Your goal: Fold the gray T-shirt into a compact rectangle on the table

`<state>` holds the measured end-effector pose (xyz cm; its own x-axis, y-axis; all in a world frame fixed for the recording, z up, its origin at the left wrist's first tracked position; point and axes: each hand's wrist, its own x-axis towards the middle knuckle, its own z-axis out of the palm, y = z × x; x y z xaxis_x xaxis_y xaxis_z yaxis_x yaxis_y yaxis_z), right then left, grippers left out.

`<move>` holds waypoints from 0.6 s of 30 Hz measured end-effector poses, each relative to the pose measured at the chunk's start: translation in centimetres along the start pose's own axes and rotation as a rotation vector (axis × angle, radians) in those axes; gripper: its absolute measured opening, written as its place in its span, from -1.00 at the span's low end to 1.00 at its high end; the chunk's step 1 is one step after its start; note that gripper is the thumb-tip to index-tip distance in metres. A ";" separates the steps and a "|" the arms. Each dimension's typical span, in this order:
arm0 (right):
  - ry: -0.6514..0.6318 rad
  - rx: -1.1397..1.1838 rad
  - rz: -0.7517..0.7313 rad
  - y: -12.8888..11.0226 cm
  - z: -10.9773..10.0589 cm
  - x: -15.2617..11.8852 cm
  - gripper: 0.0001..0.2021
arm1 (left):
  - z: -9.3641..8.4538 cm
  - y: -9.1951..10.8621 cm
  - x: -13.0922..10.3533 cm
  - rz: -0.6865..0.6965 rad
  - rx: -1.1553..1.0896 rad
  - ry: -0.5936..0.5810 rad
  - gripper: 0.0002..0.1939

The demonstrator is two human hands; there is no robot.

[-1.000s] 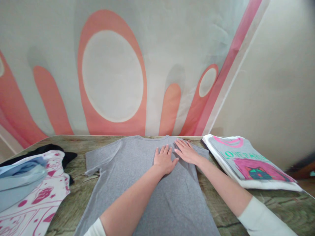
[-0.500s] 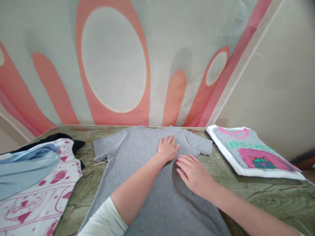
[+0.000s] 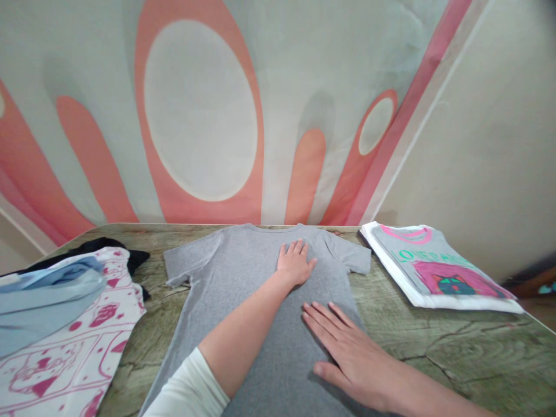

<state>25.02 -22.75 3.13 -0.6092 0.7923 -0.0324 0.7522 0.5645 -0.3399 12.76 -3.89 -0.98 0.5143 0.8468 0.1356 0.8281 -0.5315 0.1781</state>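
A grey T-shirt (image 3: 256, 301) lies spread flat at the centre of the frame, its collar toward the wall and its hem running off the bottom edge. The left hand (image 3: 295, 263) rests flat on the upper chest just below the collar, fingers spread and closing on nothing. The right hand (image 3: 347, 353) lies palm down lower right on the shirt near its right side seam, fingers straight and extended, also gripping nothing.

The far collar sits almost at the table's back edge, where the wall begins, so little room remains there. A strip of bare tabletop shows on each side of the shirt: a narrow one at centre left between the left sleeve and the clothes pile, and a wider one at lower right between the shirt's side and the folded shirt.

The table (image 3: 456, 341) has a greenish wood-grain surface with dark crack-like lines. Behind it hangs a pale wall covering (image 3: 200, 116) with salmon-pink ovals and stripes; a plain beige wall (image 3: 490, 145) fills the upper right.

One folded white T-shirt with pink and green print (image 3: 434, 269) lies at centre right. At lower left one loose pile holds three visible garments: a light blue one (image 3: 47, 298), a white one with pink print (image 3: 82, 347), and a black one (image 3: 104, 246) beneath.
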 end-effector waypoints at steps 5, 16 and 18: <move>0.147 -0.103 0.157 3.2 0.1 1.0 -0.36 | 0.1 -0.1 0.2 -0.003 0.015 0.021 -0.38; 0.179 -0.212 0.361 5.5 -0.6 0.6 -0.31 | 0.0 -0.2 0.3 0.001 0.014 0.045 -0.39; 0.211 -0.241 0.389 6.1 -1.7 1.2 -0.33 | 0.1 -0.2 0.3 0.005 0.014 0.048 -0.38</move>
<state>29.36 -17.97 2.57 -0.2274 0.9700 0.0854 0.9652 0.2362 -0.1124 12.77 -3.50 -1.07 0.5075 0.8420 0.1831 0.8287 -0.5351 0.1640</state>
